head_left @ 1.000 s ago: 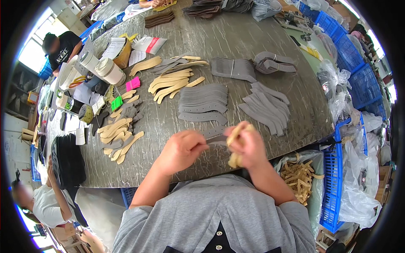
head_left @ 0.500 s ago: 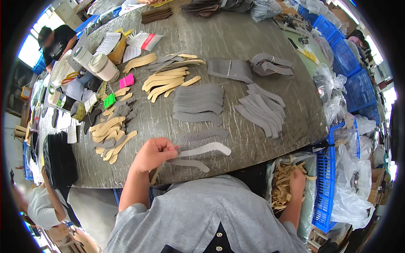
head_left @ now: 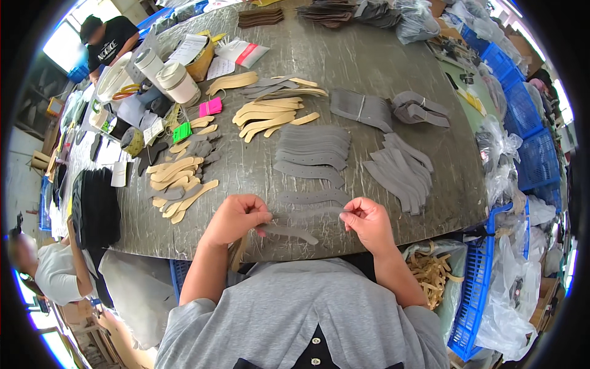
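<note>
Both my hands are over the near edge of the table. My left hand (head_left: 238, 220) is closed, thumb against fingers, on the left ends of curved grey strips. One grey strip (head_left: 310, 213) spans from it to my right hand (head_left: 369, 226), whose thumb and fingertips pinch the other end. A second grey strip (head_left: 292, 233) sticks out below, from under my left fingers. Tan pieces (head_left: 238, 252) hang beneath my left hand, partly hidden. Just beyond lies a single grey strip with small holes (head_left: 313, 196), then an overlapped row of grey strips (head_left: 312, 147).
Tan strips (head_left: 178, 181) lie in a pile at left, with more tan strips (head_left: 267, 114) farther back. Fanned grey strips (head_left: 402, 175) lie at right. Tan scraps (head_left: 433, 277) fill a lined bin beside a blue crate (head_left: 473, 289). Jars (head_left: 178, 83) stand at far left. Co-workers are at left.
My right hand has come up from the scrap bin to the table and taken the right end of the strip from my left hand. That strip showed whitish before and looks grey now.
</note>
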Available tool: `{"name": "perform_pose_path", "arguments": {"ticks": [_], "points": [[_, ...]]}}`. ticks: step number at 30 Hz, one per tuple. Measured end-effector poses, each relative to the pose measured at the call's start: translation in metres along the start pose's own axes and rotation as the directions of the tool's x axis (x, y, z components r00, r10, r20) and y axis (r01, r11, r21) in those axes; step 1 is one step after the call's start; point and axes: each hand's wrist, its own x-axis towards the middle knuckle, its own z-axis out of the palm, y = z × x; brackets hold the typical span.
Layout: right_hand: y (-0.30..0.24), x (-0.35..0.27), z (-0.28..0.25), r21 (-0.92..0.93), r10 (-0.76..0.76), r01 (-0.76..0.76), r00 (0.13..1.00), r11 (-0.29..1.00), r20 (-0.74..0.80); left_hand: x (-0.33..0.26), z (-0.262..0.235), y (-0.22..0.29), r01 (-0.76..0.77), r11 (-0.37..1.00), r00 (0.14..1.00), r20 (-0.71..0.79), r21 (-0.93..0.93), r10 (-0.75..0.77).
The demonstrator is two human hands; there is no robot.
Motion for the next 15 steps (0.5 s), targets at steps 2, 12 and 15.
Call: {"name": "perform_pose_path", "arguments": {"ticks": [2,12,15], "points": [[0.013,0.011,0.001,-0.025,-0.072,0.071,0.997,0.997,-0.032,0.008,-0.003,-0.012,0.017,1.0,1.0,0.016,0.019,-0.017],[0.024,0.033,-0.012,-0.395,-0.181,0.091,0.964,0.914,-0.197,0.054,0.014,-0.004,0.047,0.887,0.995,-0.1,0.46,-0.001],[0.027,0.037,-0.013,-0.46,-0.188,0.077,0.962,0.885,-0.2,0.07,0.013,-0.023,-0.027,0.838,0.989,-0.105,0.545,0.1]]}}
